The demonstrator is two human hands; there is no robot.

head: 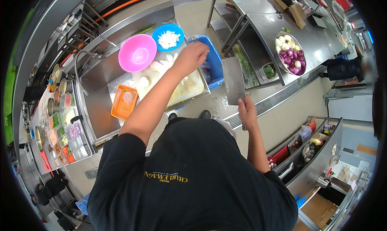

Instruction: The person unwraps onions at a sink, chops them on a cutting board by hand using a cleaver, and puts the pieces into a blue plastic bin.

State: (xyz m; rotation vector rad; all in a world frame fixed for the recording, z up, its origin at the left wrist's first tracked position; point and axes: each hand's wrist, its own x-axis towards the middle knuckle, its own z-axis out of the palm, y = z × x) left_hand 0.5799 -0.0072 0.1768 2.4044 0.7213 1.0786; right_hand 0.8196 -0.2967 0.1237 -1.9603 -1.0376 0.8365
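My right hand (248, 112) grips the handle of a broad-bladed cleaver (233, 79), held upright away from the cutting board, blade pointing forward. My left hand (192, 58) reaches across the white cutting board (189, 93) to the near side of a blue bin (215, 64). Its fingers are curled, and whether anything is pinched in them is hidden. Cut white onion pieces (164, 61) lie on the board, partly behind my forearm. A peeled onion (144, 81) sits by the board's left edge. Beyond are a pink bowl (133, 57) and a blue bowl (158, 43) holding chopped onion (168, 39).
An orange basket (118, 110) with a clear cup stands in the steel sink (98, 116). Containers of cut ingredients (65, 140) line the left. On the right steel table (260, 28) is a metal bowl (304, 60) of red and white onions. Another person (341, 69) stands far right.
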